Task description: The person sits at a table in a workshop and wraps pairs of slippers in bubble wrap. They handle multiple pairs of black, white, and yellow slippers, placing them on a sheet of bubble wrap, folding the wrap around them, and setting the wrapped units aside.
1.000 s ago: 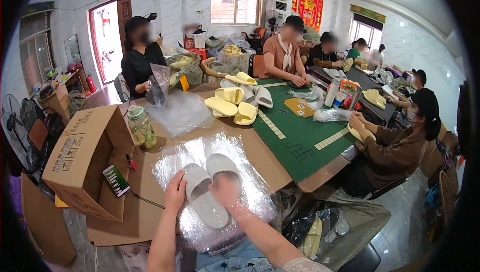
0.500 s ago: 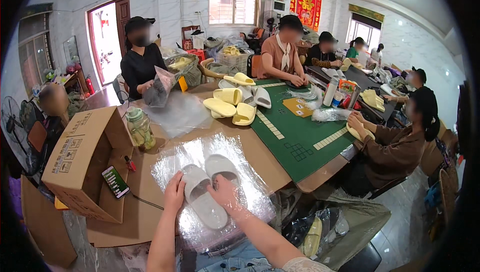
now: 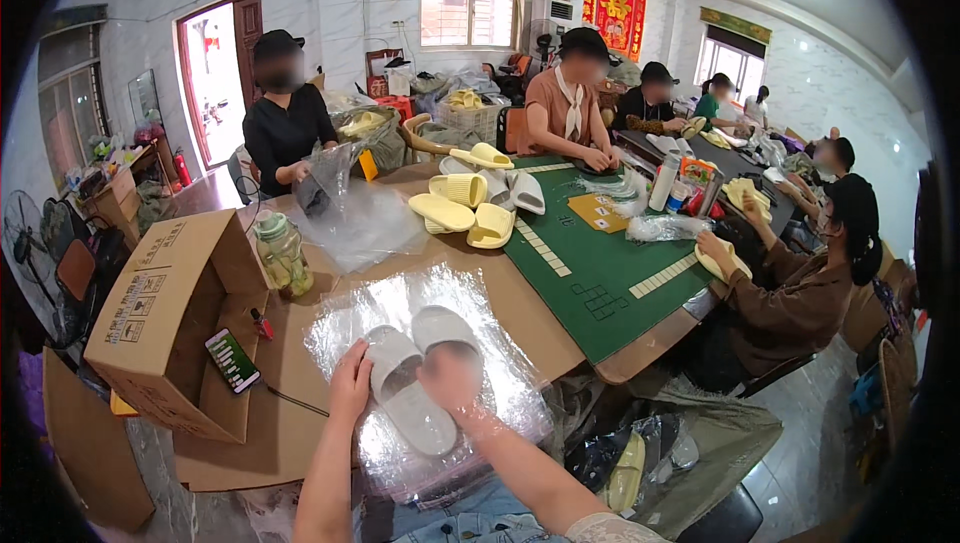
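Two light grey slippers lie side by side on a stack of clear plastic bags [image 3: 340, 318] at the table's near edge. My left hand [image 3: 350, 380] grips the outer side of the left grey slipper [image 3: 420, 421], its fingers closed at the edge by the strap. Over the open part of the right grey slipper [image 3: 443, 326] rests my right hand [image 3: 450, 378]; it is blurred, and its fingers cannot be made out. This hand covers much of that slipper's lower part.
On the left stand an open cardboard box [image 3: 165, 313] with a phone [image 3: 232, 360], and a lidded glass jar [image 3: 283, 255]. Yellow slippers [image 3: 447, 211] are piled beyond the bags, by a green mat [image 3: 590, 283]. A sack of slippers [image 3: 720, 443] sits at lower right. Several co-workers surround the tables.
My right hand has shifted slightly upward over the right slipper and is now blurred. My left hand keeps its place. The co-worker at right has raised one hand with a yellow slipper.
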A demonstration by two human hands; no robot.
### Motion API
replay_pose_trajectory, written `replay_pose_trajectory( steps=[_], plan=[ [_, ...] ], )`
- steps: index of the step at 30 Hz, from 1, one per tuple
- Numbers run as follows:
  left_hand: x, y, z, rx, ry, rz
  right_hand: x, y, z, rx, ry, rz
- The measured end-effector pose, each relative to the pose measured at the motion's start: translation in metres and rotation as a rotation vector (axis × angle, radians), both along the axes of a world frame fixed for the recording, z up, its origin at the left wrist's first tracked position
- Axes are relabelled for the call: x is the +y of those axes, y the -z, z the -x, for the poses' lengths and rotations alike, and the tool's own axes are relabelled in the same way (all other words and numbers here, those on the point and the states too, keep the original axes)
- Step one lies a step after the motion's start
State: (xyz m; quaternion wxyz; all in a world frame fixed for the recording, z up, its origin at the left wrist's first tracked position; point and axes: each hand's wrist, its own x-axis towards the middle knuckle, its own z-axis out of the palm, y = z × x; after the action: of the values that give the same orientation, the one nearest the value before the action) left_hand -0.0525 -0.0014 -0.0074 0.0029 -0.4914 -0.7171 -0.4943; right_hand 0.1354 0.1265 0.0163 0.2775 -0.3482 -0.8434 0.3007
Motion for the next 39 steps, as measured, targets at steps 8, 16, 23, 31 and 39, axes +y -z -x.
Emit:
replay_pose_trajectory(
  steps=[8, 16, 23, 31, 39],
  plan=[
    [-0.0007, -0.0071, -0.004, -0.002, -0.001, 0.013, 0.0002, 0.0005, 0.0003, -0.022, 0.007, -0.004],
    [0.0012, -0.0004, -0.0001, 0.015, -0.005, -0.01, 0.0009, 0.001, 0.0003, -0.003, -0.009, 0.017],
    [0.0009, -0.0018, -0.0027, 0.019, -0.007, -0.02, 0.0005, -0.0002, -0.0001, 0.03, -0.004, 0.023],
    [0.0002, 0.0013, 0.0006, 0.011, 0.005, -0.031, -0.0012, -0.002, -0.0018, 0.016, -0.003, -0.019],
    [0.0003, -0.0001, -0.0013, -0.002, -0.006, -0.015, -0.0012, -0.001, -0.001, 0.023, 0.012, -0.04]
  ],
)
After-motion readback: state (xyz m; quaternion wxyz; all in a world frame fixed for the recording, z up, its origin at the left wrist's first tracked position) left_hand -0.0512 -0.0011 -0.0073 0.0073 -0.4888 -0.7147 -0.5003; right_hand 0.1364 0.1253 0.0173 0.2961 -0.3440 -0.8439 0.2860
